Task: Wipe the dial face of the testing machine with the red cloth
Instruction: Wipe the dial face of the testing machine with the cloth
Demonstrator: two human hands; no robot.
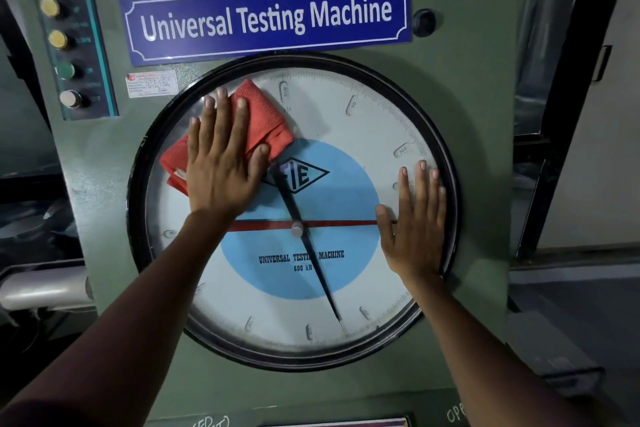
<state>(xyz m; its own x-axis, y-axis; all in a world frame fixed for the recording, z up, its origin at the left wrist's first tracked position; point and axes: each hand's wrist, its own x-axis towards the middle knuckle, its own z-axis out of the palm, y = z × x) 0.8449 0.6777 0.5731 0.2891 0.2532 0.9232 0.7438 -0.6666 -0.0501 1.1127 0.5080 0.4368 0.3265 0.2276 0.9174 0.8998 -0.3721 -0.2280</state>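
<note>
A large round dial face (346,107) with a black rim fills the middle of the green machine front. It has a white scale, a blue centre disc, a black needle and a red pointer. My left hand (225,159) lies flat with fingers spread on a folded red cloth (266,118), pressing it against the glass at the dial's upper left. My right hand (415,218) rests flat and empty on the glass at the dial's right edge, fingers pointing up.
A blue sign (266,19) reading "Universal Testing Machine" sits above the dial. A panel of round push buttons (65,55) is at the upper left, a black knob (424,22) at the upper right. Dark machine parts flank the green cabinet.
</note>
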